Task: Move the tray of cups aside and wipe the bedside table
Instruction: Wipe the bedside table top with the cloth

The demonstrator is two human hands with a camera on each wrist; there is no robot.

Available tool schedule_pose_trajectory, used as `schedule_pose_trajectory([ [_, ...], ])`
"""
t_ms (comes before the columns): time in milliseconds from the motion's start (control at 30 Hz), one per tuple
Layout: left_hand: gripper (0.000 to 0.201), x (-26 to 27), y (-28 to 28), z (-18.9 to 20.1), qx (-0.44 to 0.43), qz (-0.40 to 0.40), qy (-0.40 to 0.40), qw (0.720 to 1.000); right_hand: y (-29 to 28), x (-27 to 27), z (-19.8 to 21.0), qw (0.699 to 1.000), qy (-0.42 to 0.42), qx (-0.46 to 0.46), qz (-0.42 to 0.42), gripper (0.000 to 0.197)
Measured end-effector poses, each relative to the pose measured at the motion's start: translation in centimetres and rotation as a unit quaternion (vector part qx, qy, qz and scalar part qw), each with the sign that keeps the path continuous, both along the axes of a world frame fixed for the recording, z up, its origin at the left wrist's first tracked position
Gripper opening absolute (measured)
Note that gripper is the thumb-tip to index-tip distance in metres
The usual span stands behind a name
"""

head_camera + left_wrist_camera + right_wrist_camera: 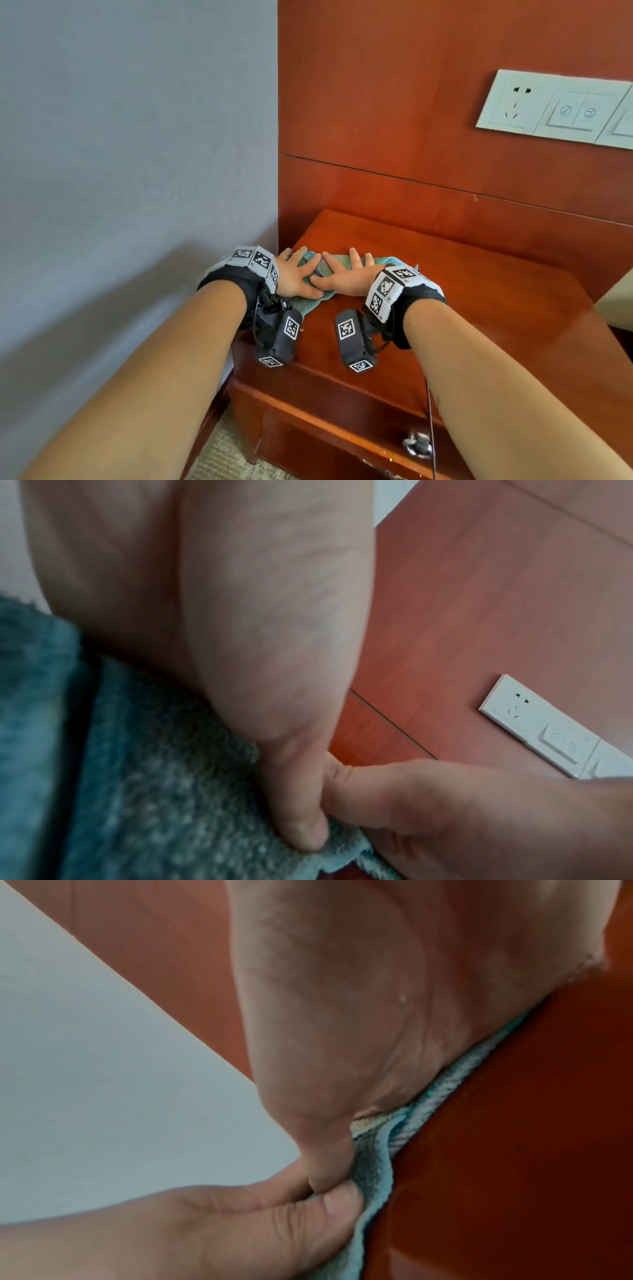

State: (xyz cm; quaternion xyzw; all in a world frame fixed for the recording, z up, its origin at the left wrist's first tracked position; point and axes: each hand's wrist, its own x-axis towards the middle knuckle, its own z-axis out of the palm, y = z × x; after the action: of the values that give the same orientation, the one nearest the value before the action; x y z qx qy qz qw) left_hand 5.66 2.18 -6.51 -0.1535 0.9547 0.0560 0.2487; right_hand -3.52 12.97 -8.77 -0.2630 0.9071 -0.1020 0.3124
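Note:
A teal cloth (303,305) lies on the left part of the reddish wooden bedside table (462,308), one end hanging over the left edge. My left hand (298,274) and right hand (346,274) press flat on it side by side, fingers spread and straight, thumbs touching. In the left wrist view my left hand (257,615) rests on the cloth (137,777). The right wrist view shows my right hand (342,1015) pressing the cloth (377,1172) against the table top (514,1150). No tray of cups is in view.
A grey wall (137,137) stands close to the table's left side. Behind the table a wood panel carries a white socket and switch plate (555,106). A pale bed edge (616,305) shows at the right, carpet (222,452) below.

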Motion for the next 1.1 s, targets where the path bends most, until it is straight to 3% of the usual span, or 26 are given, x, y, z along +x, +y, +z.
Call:
schedule_pose_trajectory([
  [100, 0.086, -3.1, -0.9, 0.2, 0.007, -0.004, -0.003, 1.000, -0.6, -3.1, 0.0, 1.000, 0.001, -0.013, -0.012, 0.092],
  [267, 0.086, -8.1, -2.4, 0.1, 0.013, -0.010, 0.005, 1.000, -1.9, -7.6, 0.1, 0.999, -0.008, -0.014, -0.036, 0.081],
  [500, 0.084, -13.5, -3.9, -0.1, 0.004, -0.025, 0.002, 1.000, -2.9, -11.3, 0.3, 0.997, 0.058, 0.021, -0.044, 0.070],
  [667, 0.084, -13.6, -3.4, 0.2, 0.017, -0.006, 0.018, 1.000, -2.4, -10.6, 0.8, 0.997, 0.062, 0.030, -0.043, 0.069],
  [800, 0.088, -13.3, -2.0, 2.7, 0.009, 0.004, 0.007, 1.000, -2.1, -9.1, 2.7, 0.993, 0.087, 0.079, -0.026, 0.067],
  [900, 0.073, -13.0, -1.0, 4.6, -0.014, -0.004, 0.010, 1.000, -1.4, -7.4, 5.8, 0.996, 0.045, 0.073, 0.001, 0.059],
  [1000, 0.045, -12.3, -0.2, 4.7, -0.023, -0.016, 0.006, 1.000, -0.3, -6.8, 6.0, 0.992, 0.099, 0.074, 0.040, 0.060],
  [1100, 0.051, -11.5, 0.6, 4.0, -0.061, -0.015, 0.003, 0.998, 0.1, -6.9, 4.2, 0.990, 0.092, 0.102, 0.041, 0.066],
])
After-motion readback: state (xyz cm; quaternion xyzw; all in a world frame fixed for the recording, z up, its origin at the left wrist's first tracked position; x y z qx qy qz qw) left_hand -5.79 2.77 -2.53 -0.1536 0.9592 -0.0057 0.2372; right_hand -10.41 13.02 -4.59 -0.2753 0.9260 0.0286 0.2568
